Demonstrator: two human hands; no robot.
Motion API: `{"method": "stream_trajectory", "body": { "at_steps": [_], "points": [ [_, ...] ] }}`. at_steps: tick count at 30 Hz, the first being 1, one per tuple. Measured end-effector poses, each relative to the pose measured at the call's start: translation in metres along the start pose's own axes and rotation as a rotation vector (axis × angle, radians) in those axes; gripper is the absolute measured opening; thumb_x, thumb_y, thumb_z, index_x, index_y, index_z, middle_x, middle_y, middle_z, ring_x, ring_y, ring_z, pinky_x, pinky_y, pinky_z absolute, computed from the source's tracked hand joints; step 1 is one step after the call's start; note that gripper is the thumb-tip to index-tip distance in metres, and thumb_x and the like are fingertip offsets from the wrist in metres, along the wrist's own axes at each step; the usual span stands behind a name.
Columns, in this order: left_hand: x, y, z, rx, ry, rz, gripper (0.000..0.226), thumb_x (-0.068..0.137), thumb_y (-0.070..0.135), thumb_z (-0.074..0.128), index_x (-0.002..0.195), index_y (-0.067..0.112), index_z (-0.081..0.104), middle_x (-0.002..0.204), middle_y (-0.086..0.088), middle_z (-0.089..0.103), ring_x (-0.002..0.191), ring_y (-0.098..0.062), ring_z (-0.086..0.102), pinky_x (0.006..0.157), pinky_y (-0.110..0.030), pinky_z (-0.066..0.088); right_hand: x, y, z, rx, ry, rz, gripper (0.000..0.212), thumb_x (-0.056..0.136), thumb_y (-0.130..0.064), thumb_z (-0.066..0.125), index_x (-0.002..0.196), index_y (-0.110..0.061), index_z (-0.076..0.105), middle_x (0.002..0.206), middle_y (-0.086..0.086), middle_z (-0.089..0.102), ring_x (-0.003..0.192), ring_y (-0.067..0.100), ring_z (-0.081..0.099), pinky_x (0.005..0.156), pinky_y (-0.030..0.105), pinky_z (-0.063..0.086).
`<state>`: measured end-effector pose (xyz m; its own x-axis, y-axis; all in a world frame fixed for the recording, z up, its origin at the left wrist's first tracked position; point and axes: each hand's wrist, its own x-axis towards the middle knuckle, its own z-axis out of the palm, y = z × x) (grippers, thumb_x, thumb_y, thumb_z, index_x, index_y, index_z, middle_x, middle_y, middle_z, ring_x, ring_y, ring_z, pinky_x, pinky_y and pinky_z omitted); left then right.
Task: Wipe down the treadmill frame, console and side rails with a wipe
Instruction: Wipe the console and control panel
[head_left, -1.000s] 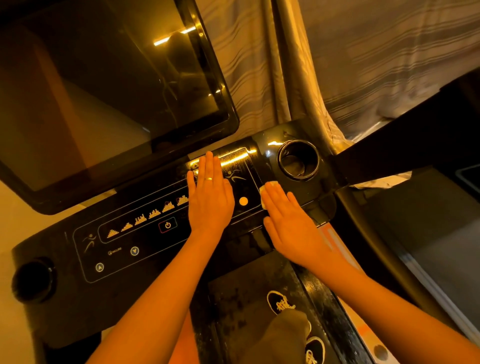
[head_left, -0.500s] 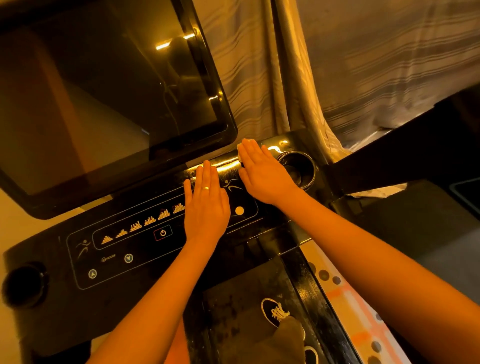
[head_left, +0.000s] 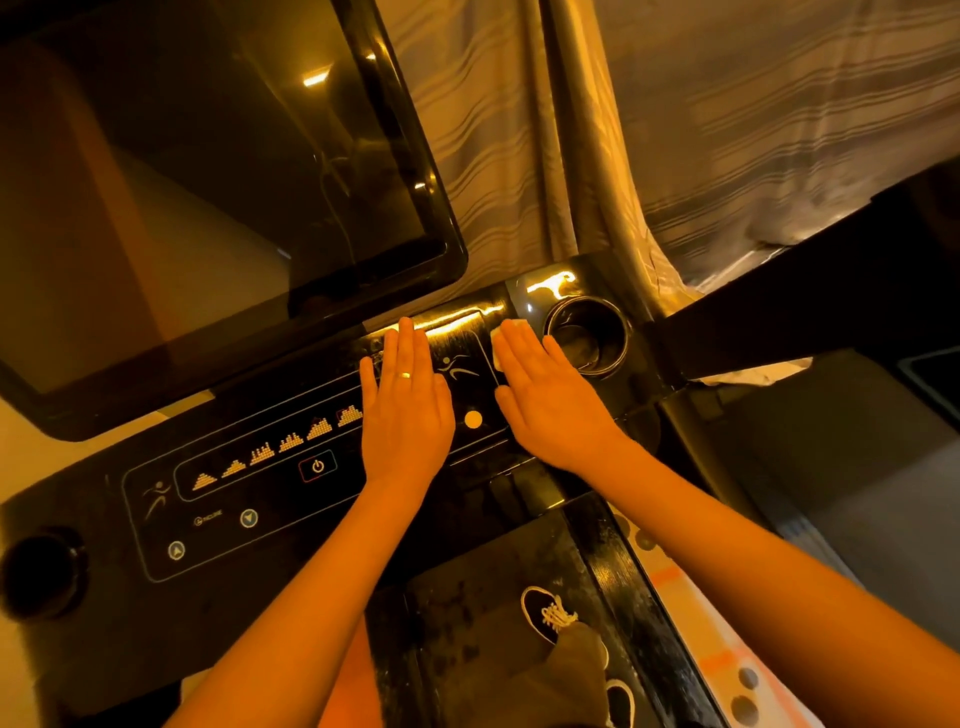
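Pressing wipe (head_left: 511, 328) beside cupholder rim (head_left: 623, 340), right hand (head_left: 545, 402) flat; left hand (head_left: 408, 413) spread on console (head_left: 218, 543).

We see the wipe (head_left: 513, 327) as a small pale scrap right of centre. It lies flat on the glossy black console (head_left: 311, 525), mostly covered by the flat right hand (head_left: 550, 400). Only its far edge shows past the hand, just beside the round cup holder (head_left: 587, 338). The console slants from lower left to centre, with lit buttons below the dark screen (head_left: 208, 182) at upper left. A glossy black side rail (head_left: 623, 597) runs toward the lower right.
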<state>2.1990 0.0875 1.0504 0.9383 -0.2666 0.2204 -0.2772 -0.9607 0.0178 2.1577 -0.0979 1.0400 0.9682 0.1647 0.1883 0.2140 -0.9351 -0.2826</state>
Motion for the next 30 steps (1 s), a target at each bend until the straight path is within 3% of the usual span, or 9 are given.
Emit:
{"method": "stream_trajectory", "body": {
  "at_steps": [5,8,12,20,24,30],
  "points": [
    [0.000,0.000,-0.001,-0.012,0.001,0.004,0.058,0.105,0.031,0.023,0.159,0.009,0.019,0.167,-0.011,0.012,0.154,-0.026,0.009,0.123,-0.047,0.004,-0.061,0.007,0.016,0.076,-0.039,-0.015,0.062,0.106,-0.037,0.020,0.160,-0.011,0.005,0.167,0.008,-0.002,0.154,0.021,-0.008,0.123,0.038,-0.001],
    [0.000,0.000,-0.001,-0.022,0.002,0.004,0.059,0.104,0.032,0.021,0.159,0.009,0.019,0.167,-0.011,0.011,0.155,-0.026,0.008,0.123,-0.047,0.004,-0.086,0.009,0.020,0.124,-0.083,-0.004,0.062,0.106,-0.036,0.023,0.160,-0.015,0.002,0.167,0.004,-0.006,0.154,0.017,-0.010,0.124,0.040,0.002],
    [0.000,0.000,-0.001,-0.014,0.008,0.006,0.059,0.104,0.032,0.020,0.159,0.009,0.019,0.167,-0.011,0.012,0.154,-0.026,0.008,0.122,-0.047,0.005,-0.075,0.009,0.016,0.079,-0.081,-0.013,0.062,0.106,-0.038,0.022,0.160,-0.012,0.004,0.167,0.008,-0.002,0.154,0.020,-0.008,0.124,0.040,0.002],
    [-0.001,0.000,0.000,0.005,0.016,0.012,0.058,0.105,0.031,0.022,0.159,0.009,0.020,0.167,-0.012,0.014,0.154,-0.025,0.010,0.123,-0.048,0.008,0.041,0.015,-0.018,-0.045,0.035,-0.030,0.061,0.104,-0.036,0.027,0.153,0.001,0.025,0.160,0.022,0.026,0.150,0.033,0.021,0.119,0.037,0.003],
    [0.000,-0.001,0.001,0.013,0.014,0.010,0.058,0.105,0.031,0.024,0.159,0.009,0.021,0.167,-0.012,0.015,0.154,-0.026,0.011,0.123,-0.049,0.009,0.061,0.019,-0.022,-0.046,0.053,-0.035,0.060,0.106,-0.033,0.033,0.154,0.000,0.022,0.161,0.021,0.023,0.151,0.034,0.017,0.120,0.038,0.002],
    [-0.001,-0.001,0.001,0.017,0.018,0.012,0.059,0.105,0.032,0.022,0.159,0.009,0.018,0.167,-0.012,0.014,0.154,-0.026,0.010,0.123,-0.048,0.007,-0.010,0.024,-0.003,-0.069,-0.001,-0.077,0.062,0.106,-0.037,0.024,0.158,-0.004,0.014,0.165,0.017,0.013,0.153,0.027,0.003,0.122,0.039,0.000]
  ]
}}
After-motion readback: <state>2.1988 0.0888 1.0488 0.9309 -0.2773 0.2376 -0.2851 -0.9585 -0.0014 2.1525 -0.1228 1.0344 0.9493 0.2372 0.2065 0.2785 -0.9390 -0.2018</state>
